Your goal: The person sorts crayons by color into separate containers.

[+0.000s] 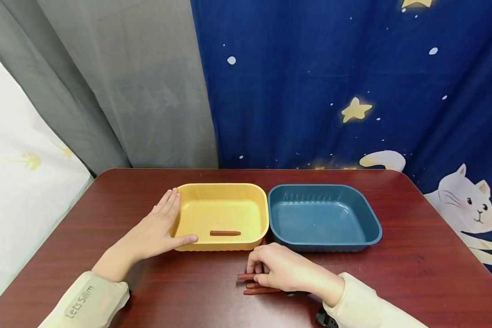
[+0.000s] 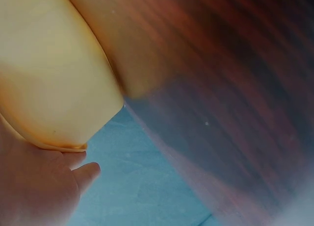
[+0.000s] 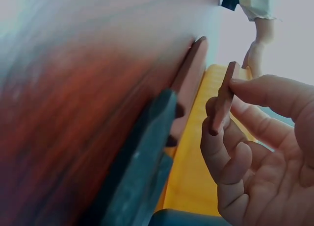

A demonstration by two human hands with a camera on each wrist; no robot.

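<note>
My left hand (image 1: 157,225) lies with straight fingers against the left side of a yellow bin (image 1: 219,212), its thumb over the front left corner. Inside that bin, near the front wall, is one brown crayon (image 1: 225,233). Thumb and fingers of my right hand (image 1: 287,269) pinch another brown crayon (image 3: 225,98), tilted just above the table in front of the bins. Below this hand lie more brown crayons (image 1: 262,291), partly hidden by it. Dark blue-green crayons (image 3: 137,162) show beside them in the right wrist view.
A blue bin (image 1: 320,218) stands right beside the yellow one, with nothing visible inside. Both rest on a reddish-brown wooden table (image 1: 176,300). Grey and blue curtains (image 1: 279,91) hang behind its far edge.
</note>
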